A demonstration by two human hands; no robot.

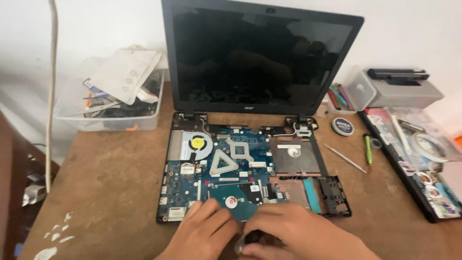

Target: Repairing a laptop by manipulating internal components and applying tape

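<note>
two hands of mine sit at the near edge of the opened laptop (250,168), which lies on the brown bench (110,178) with its keyboard cover off and its dark screen (260,55) standing upright at the far side. my left hand (204,233) lies flat with fingers stretched loosely over the near rim of the blue circuit board (216,168), its grip open and holding nothing, fingertips just beside the hard drive (236,202) with the round silver hub. my right hand (298,233) is curled, its grip closed round a small dark object (252,237) at the very near edge; i cannot tell what that object is. the drive sits in the near middle of the chassis, touching my fingers on both sides. farther in are a fan (197,143) with a yellow centre on the left and a silver triangular bracket (223,162) beside it. on the bench to the right lie a thin metal pick (344,158), a green-handled screwdriver (368,149) and a round dark tin (342,126), all well apart from my hands. a clear plastic tub (113,103) full of papers and cables stands at the far left, and a dark tray (414,163) of oddments runs along the right edge.
</note>
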